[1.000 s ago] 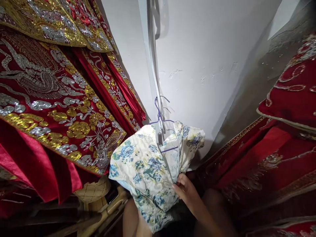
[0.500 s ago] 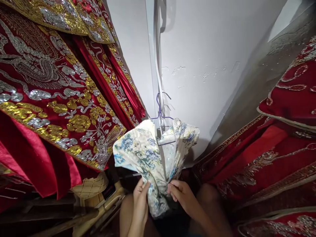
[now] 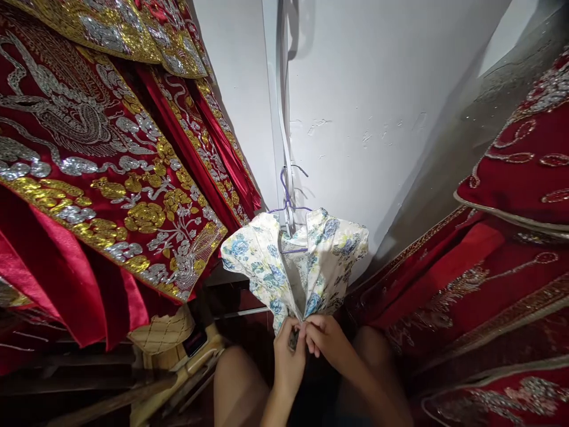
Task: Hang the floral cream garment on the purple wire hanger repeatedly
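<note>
A short-sleeved white dress or top with blue and yellow flowers (image 3: 331,252) hangs on a purple wire hanger (image 3: 288,201). Its front falls open in a V from the neck down to my hands. My left hand (image 3: 288,347) pinches the cloth where the two front edges meet. Close against it, my right hand (image 3: 322,335) is closed on the other front edge. Whatever small fastening lies between my fingertips is hidden. The garment's lower part is mostly covered by my hands.
Red garments with gold and silver embroidery (image 3: 146,219) hang at the left. More red beaded garments (image 3: 524,184) hang at the right. A white strap (image 3: 281,112) runs down the pale wall (image 3: 368,71). At lower left stands a wooden chair (image 3: 195,365) with a woven bag (image 3: 162,333).
My left hand has moved right to meet my right hand at the front edges. The garment has swung right and flattened out, with its front panels now more even.
</note>
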Demonstrator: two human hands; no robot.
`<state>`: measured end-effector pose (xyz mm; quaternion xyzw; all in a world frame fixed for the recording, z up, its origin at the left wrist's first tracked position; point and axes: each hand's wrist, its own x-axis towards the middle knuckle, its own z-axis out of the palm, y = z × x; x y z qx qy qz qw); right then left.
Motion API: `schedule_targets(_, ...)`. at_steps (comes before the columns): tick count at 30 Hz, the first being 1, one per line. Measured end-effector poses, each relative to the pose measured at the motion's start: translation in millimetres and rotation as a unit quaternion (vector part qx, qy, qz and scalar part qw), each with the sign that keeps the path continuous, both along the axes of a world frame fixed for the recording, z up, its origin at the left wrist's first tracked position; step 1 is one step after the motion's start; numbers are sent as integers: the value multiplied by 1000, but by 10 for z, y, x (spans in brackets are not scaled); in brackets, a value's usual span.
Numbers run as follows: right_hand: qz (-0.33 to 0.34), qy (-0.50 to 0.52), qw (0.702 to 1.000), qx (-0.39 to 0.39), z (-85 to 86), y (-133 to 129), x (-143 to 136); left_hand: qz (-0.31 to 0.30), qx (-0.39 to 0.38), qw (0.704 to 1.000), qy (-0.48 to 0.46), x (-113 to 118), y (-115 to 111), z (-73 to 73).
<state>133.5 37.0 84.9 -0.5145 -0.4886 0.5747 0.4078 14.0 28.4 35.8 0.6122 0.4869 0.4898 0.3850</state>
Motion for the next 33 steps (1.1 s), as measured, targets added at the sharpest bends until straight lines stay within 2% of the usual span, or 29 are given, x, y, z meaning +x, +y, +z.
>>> schedule_targets(2, -13, 5, 1000, 12, 179, 103, 79, -11, 21, 999, 32, 66, 17, -4)
schedule_targets(4, -44, 18, 998, 47, 432, 286, 176, -43, 42, 995, 83, 126, 19, -2)
schedule_targets(6, -101, 24, 987, 120, 750, 529, 261, -68, 53, 988, 132, 168, 19, 3)
schedule_targets(7, -113, 38, 984, 131, 921, 656, 293, -73, 56, 984, 152, 174, 25, 3)
schedule_targets(10, -104, 103, 980, 133, 1384, 959, 344, -81, 54, 974, 204, 119, 85, -5)
schedule_targets(13, -122, 126, 970, 166, 1609, 1044, 343, -102, 51, 969, 221, 3, 219, 27)
schedule_targets(15, -130, 128, 964, 194, 1600, 1002, 314, -124, 52, 972, 192, -54, 340, 146)
schedule_targets(17, -124, 122, 962, 212, 1524, 934, 271, -133, 74, 979, 136, -72, 480, 393)
schedule_targets(19, -106, 109, 965, 214, 1449, 873, 228, -97, 139, 983, 74, -57, 635, 759)
schedule_targets(22, -79, 93, 970, 212, 1417, 823, 191, 6, 252, 967, 33, -12, 874, 1370)
schedule_targets(23, -74, 91, 969, 217, 1423, 821, 186, 20, 277, 960, 42, 2, 947, 1545)
schedule_targets(25, -78, 92, 965, 232, 1426, 844, 179, 6, 329, 940, 93, 26, 1068, 1803)
schedule_targets(27, -87, 92, 960, 250, 1380, 906, 164, -8, 357, 922, 150, 39, 1148, 1941)
schedule_targets(30, -89, 54, 958, 268, 1172, 1041, 120, 21, 382, 905, 186, -5, 1213, 2021)
schedule_targets(32, -84, -7, 963, 258, 967, 1108, 98, 76, 388, 906, 149, -126, 1260, 2056)
schedule_targets(33, -82, -35, 966, 243, 865, 1122, 95, 111, 376, 914, 102, -220, 1297, 2073)
